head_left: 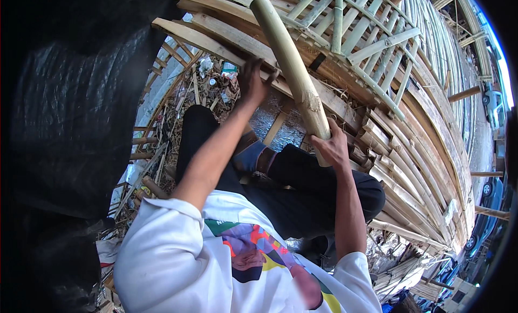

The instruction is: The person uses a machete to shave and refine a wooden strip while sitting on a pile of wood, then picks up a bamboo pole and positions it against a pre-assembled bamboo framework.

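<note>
My right hand [333, 145] is closed around the lower end of a thick, pale bamboo pole [286, 59]. The pole slants up and to the left, with a knobbly joint a little above my grip. To the left of the pole, my left hand [256, 85] has its fingers apart and nothing in them. It is at the edge of a long wooden plank [216, 47]; whether it touches the wood I cannot tell. My legs, in black trousers [318, 191], are bent below the pole.
Split bamboo strips [407, 178] lie stacked to the right. At the upper right, a bamboo lattice [372, 38] rests over planks. Shavings and litter [216, 86] cover the ground at left, beside a dark sheet [81, 124]. Parked vehicles [485, 197] stand at the far right.
</note>
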The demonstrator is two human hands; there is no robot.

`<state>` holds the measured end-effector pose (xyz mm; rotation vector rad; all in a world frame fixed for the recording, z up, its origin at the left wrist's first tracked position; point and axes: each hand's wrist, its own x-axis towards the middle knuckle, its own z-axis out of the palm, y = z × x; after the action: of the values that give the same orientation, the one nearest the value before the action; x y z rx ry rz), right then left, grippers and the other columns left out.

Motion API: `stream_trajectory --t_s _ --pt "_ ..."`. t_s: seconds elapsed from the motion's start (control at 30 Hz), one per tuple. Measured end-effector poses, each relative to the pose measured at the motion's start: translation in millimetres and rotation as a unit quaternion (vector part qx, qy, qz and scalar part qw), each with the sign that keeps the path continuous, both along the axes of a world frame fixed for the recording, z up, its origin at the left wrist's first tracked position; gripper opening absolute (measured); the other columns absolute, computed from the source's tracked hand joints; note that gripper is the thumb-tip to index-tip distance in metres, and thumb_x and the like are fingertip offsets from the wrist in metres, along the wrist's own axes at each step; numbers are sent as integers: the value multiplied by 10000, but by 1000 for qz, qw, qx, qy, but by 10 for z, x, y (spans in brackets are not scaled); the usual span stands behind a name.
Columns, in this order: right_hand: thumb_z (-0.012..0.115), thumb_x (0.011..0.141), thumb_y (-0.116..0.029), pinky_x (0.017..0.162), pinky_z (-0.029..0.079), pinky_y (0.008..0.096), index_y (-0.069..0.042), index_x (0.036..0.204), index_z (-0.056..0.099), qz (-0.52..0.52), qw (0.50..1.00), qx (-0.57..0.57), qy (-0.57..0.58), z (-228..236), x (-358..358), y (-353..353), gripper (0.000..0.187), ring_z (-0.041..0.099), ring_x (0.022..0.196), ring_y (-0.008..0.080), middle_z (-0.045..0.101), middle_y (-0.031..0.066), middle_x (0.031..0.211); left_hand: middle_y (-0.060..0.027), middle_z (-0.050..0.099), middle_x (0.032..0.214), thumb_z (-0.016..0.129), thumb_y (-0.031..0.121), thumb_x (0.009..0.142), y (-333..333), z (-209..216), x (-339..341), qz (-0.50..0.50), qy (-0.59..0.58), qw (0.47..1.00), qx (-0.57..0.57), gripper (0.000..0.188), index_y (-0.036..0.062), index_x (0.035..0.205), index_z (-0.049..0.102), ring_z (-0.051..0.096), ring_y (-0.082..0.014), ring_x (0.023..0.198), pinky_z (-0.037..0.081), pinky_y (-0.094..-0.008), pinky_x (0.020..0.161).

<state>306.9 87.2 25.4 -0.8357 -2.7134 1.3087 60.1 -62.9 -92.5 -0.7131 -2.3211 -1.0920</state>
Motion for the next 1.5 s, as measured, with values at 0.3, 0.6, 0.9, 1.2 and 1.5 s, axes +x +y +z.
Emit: stream_trajectory --t_s 0.3,0.6,0.9,1.2,1.5 --pt "763 669 -234 859 526 363 -8 1265 591 -61 993 -44 86 178 135 178 661 687 915 245 709 172 1017 -115 426 1426 659 329 863 546 287 994 -99 32 987 -126 596 106 1387 483 402 -343 1314 317 -557 1035" --pt "774 672 -213 804 549 378 -11 1229 604 -26 998 30 51 395 172 360 617 713 890 263 727 178 971 -138 454 1339 671 302 827 575 180 921 -101 93 980 -145 569 179 1370 557 384 -334 1295 295 -601 1052" --pt "776 680 -183 846 533 348 -8 1275 584 -79 993 -20 90 334 164 302 649 690 908 216 717 157 1013 -144 496 1048 648 356 854 576 316 851 -137 26 984 -108 399 136 1185 617 471 -330 1077 359 -526 920" --pt "744 679 -179 871 523 340 -16 1283 583 -99 988 -52 106 288 224 181 646 675 948 207 710 167 1039 -151 540 971 661 353 927 344 129 725 -101 -90 990 42 355 57 1061 518 586 -335 889 483 -452 725" --pt "754 678 -202 852 530 339 -19 1278 588 -104 989 -9 101 325 261 158 650 684 902 215 714 168 1001 -58 613 655 575 355 995 127 -85 332 -145 -388 909 39 341 26 918 622 631 -202 608 503 -376 579"
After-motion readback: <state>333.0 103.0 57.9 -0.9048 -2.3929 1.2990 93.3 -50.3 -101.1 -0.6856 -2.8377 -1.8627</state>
